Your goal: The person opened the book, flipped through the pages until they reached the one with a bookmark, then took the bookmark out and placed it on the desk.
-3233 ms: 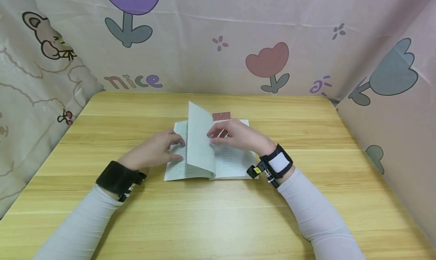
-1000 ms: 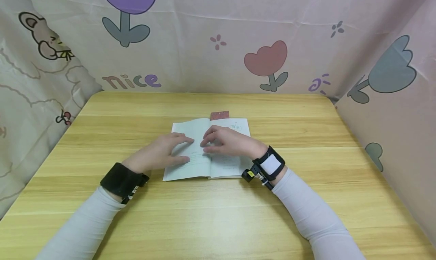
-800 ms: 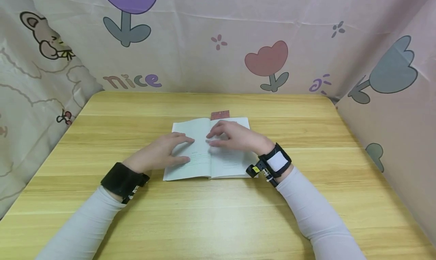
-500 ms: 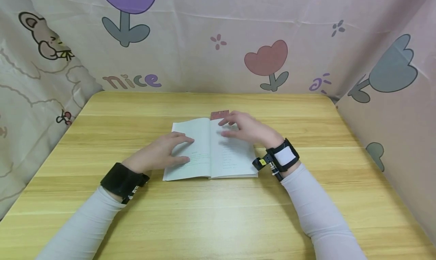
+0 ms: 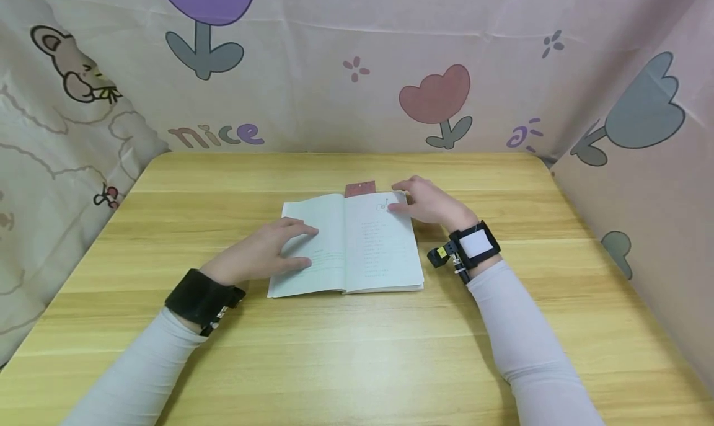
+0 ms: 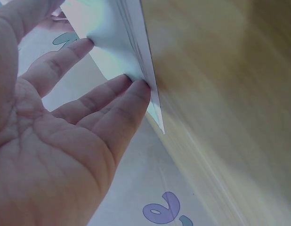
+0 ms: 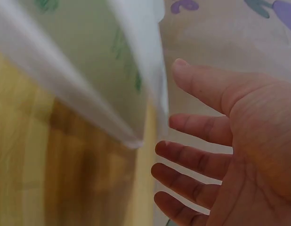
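Note:
An open book [image 5: 370,252] lies on the table with its printed pages facing up. My left hand [image 5: 256,252] rests on the left page, fingers spread and fairly straight; the left wrist view shows its fingertips on the page [image 6: 110,47] near the edge. At the top right corner of the right page is my right hand [image 5: 432,204], its fingers loosely bent and its thumb over the corner. In the right wrist view, nothing sits between the thumb and fingers of that hand [image 7: 258,132], which are close to the page edges [image 7: 159,89]. A dark red tab [image 5: 360,188] sticks out beyond the book's top edge.
The wooden table [image 5: 334,358] extends around the book on all sides. Behind it and to both sides hangs a pale patterned cloth [image 5: 323,97] with printed flowers. A black strap with a small camera [image 5: 474,244] circles the right wrist, and another strap [image 5: 198,299] the left.
A page that stood raised now lies flat on the left side. My right hand has moved right from the middle of the book to its top right corner; the left has shifted slightly inward.

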`<state>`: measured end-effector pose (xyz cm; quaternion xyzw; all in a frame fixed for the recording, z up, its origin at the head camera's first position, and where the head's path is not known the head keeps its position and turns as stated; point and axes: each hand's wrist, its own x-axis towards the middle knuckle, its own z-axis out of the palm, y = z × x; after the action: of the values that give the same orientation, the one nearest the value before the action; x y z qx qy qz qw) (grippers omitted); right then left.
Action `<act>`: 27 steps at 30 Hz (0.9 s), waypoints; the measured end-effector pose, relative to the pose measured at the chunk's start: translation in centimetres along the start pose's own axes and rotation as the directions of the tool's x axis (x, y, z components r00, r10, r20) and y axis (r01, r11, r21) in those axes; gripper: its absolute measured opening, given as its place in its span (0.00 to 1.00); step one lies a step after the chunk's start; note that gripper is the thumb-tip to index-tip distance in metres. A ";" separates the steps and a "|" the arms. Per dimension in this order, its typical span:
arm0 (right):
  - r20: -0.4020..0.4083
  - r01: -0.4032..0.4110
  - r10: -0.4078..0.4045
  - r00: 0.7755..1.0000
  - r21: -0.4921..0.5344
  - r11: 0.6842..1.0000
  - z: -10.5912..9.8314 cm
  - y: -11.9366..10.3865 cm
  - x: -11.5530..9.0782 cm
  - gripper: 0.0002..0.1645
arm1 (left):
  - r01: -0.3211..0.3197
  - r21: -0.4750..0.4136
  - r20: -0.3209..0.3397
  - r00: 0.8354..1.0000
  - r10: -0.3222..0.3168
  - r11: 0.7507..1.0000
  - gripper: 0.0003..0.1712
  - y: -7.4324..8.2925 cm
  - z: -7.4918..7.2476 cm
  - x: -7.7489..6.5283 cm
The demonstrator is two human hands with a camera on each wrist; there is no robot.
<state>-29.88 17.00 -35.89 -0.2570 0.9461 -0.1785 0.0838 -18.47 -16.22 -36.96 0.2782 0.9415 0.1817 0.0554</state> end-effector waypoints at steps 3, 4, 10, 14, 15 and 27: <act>0.011 -0.008 0.008 1.000 0.021 1.000 0.1 0.5 0.0 0.36 | 0.000 0.000 -0.001 1.000 0.000 1.000 0.35 -0.1 0.0 0.0; 0.013 -0.016 0.015 1.000 0.027 1.000 0.2 0.7 0.0 0.35 | -0.003 0.001 -0.003 1.000 0.003 1.000 0.35 -0.1 0.1 0.0; 0.018 -0.052 0.051 0.999 0.031 0.998 0.4 1.1 0.1 0.32 | -0.018 0.007 -0.010 1.000 0.018 1.000 0.35 -0.4 0.1 0.0; 0.001 -0.036 0.036 0.999 0.037 0.999 0.5 1.2 0.2 0.29 | -0.028 0.009 -0.015 0.999 0.028 1.000 0.35 -0.3 0.1 0.0; -0.005 -0.031 0.032 0.999 0.042 0.999 0.5 1.2 0.3 0.29 | -0.030 0.008 -0.016 0.999 0.030 1.000 0.35 -0.3 0.1 0.0; -0.087 -0.024 0.042 0.995 0.198 0.980 0.2 1.1 0.4 0.13 | -0.025 0.004 -0.009 1.000 0.025 1.000 0.34 -0.3 0.1 0.0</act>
<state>-30.65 17.64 -36.48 -0.2232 0.9308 -0.2813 0.0687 -18.59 -16.43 -37.18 0.2893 0.9385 0.1820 0.0483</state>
